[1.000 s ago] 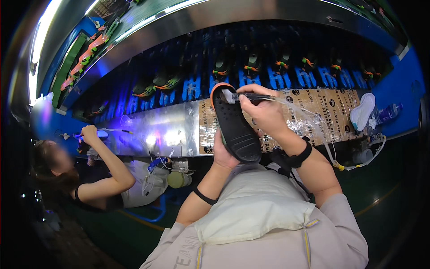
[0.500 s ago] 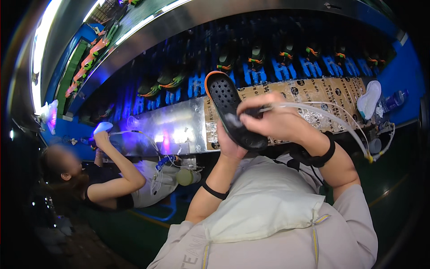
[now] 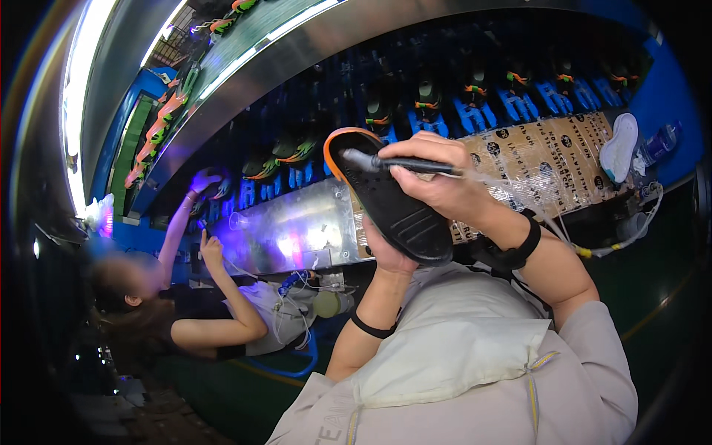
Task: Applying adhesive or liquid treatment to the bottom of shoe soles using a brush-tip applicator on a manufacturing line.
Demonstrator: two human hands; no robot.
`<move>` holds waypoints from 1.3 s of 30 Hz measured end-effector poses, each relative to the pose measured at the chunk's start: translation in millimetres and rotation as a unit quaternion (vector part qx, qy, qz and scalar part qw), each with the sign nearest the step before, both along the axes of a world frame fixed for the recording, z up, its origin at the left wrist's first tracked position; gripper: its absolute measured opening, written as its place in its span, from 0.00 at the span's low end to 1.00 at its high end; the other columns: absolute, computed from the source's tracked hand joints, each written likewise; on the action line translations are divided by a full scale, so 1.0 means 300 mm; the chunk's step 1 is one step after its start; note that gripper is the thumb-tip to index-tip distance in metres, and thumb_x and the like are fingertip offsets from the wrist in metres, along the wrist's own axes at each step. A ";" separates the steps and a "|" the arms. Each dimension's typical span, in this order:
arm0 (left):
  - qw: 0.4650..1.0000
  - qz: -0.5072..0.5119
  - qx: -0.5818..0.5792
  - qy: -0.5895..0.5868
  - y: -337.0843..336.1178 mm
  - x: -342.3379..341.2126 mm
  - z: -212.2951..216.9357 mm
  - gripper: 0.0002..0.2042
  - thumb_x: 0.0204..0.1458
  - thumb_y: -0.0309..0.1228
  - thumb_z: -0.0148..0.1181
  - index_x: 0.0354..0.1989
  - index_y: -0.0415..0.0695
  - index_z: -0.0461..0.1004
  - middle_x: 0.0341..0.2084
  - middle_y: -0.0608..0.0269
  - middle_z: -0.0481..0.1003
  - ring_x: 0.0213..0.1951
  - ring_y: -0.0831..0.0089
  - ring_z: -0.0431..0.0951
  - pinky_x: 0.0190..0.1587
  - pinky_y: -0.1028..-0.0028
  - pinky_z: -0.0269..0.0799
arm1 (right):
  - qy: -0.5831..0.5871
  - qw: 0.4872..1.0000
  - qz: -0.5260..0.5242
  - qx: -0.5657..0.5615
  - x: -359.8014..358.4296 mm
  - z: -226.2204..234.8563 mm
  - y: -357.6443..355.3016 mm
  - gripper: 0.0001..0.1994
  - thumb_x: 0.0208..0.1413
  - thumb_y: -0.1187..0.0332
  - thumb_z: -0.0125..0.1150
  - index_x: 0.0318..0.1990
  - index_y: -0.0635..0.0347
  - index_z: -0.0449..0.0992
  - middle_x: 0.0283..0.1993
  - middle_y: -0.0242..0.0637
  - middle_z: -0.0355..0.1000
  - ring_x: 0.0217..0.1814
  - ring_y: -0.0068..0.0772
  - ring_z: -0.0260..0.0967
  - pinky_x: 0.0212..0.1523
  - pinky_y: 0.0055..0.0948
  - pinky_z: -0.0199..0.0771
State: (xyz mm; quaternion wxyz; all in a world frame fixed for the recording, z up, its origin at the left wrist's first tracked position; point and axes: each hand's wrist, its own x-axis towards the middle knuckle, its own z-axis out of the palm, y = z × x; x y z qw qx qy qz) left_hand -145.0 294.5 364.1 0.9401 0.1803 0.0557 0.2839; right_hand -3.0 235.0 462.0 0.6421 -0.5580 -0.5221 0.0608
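My left hand (image 3: 386, 248) grips a black shoe sole (image 3: 389, 200) with an orange rim from underneath, holding it tilted up in front of me. My right hand (image 3: 437, 174) holds a thin black pen-like tool (image 3: 397, 163) whose tip rests on the upper part of the sole. A clear tube (image 3: 549, 222) runs from the tool past my right wrist, which wears a black band. Behind the sole lies a shiny metal work surface (image 3: 297, 233).
A co-worker (image 3: 215, 319) sits at my left, both hands raised to the conveyor. Rows of shoes on blue holders (image 3: 475, 104) run along the back. A white sole (image 3: 619, 148) and a bottle (image 3: 656, 144) stand at the right on printed brown sheeting (image 3: 541, 156).
The sole and both my hands have shifted up and left in view, and the tool tip now sits nearer the sole's top. The co-worker has lifted a hand higher toward the conveyor.
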 end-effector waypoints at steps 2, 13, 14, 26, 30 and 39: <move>0.999 -0.016 -0.019 -0.024 -0.007 -0.008 -0.014 0.31 0.69 0.58 0.38 0.70 0.49 0.66 0.65 0.58 0.72 0.64 0.58 0.75 0.68 0.57 0.71 | -0.052 0.998 -0.030 0.006 0.003 -0.002 0.006 0.09 0.53 0.72 0.71 0.42 0.61 0.86 0.38 0.38 0.82 0.40 0.40 0.77 0.46 0.36 0.75; 0.992 0.069 0.024 0.102 0.014 0.009 0.034 0.39 0.66 0.68 0.34 0.71 0.48 0.65 0.68 0.55 0.68 0.68 0.59 0.70 0.71 0.58 0.67 | -0.285 0.951 0.116 -0.019 -0.015 0.022 -0.016 0.12 0.50 0.71 0.74 0.44 0.57 0.87 0.33 0.32 0.78 0.40 0.34 0.71 0.48 0.36 0.67; 0.992 0.069 0.024 0.105 0.035 0.010 0.018 0.39 0.66 0.68 0.34 0.71 0.48 0.65 0.68 0.55 0.68 0.68 0.59 0.70 0.71 0.58 0.67 | -0.283 0.952 0.117 -0.019 -0.016 0.034 -0.022 0.12 0.50 0.71 0.74 0.44 0.57 0.87 0.33 0.32 0.78 0.40 0.34 0.71 0.48 0.36 0.67; 0.996 0.068 0.060 0.005 0.155 -0.032 -0.012 0.36 0.67 0.61 0.40 0.73 0.47 0.63 0.65 0.56 0.72 0.64 0.60 0.74 0.69 0.56 0.69 | -0.149 0.967 0.208 0.001 -0.005 0.074 -0.054 0.15 0.53 0.72 0.73 0.49 0.55 0.85 0.32 0.32 0.74 0.39 0.38 0.69 0.43 0.38 0.65; 0.991 0.128 0.043 0.002 0.131 -0.007 0.076 0.34 0.67 0.59 0.41 0.72 0.48 0.65 0.64 0.55 0.73 0.60 0.58 0.76 0.67 0.56 0.70 | -0.310 0.934 0.171 -0.041 -0.018 0.068 -0.067 0.13 0.53 0.69 0.73 0.47 0.55 0.85 0.32 0.34 0.74 0.39 0.40 0.71 0.43 0.39 0.66; 0.987 -0.047 0.007 -0.155 0.168 0.000 0.151 0.39 0.57 0.71 0.49 0.68 0.56 0.69 0.54 0.41 0.71 0.54 0.48 0.74 0.59 0.48 0.75 | -0.270 0.916 0.266 -0.128 0.002 0.124 -0.120 0.12 0.54 0.68 0.74 0.46 0.52 0.86 0.38 0.35 0.80 0.45 0.41 0.76 0.61 0.44 0.70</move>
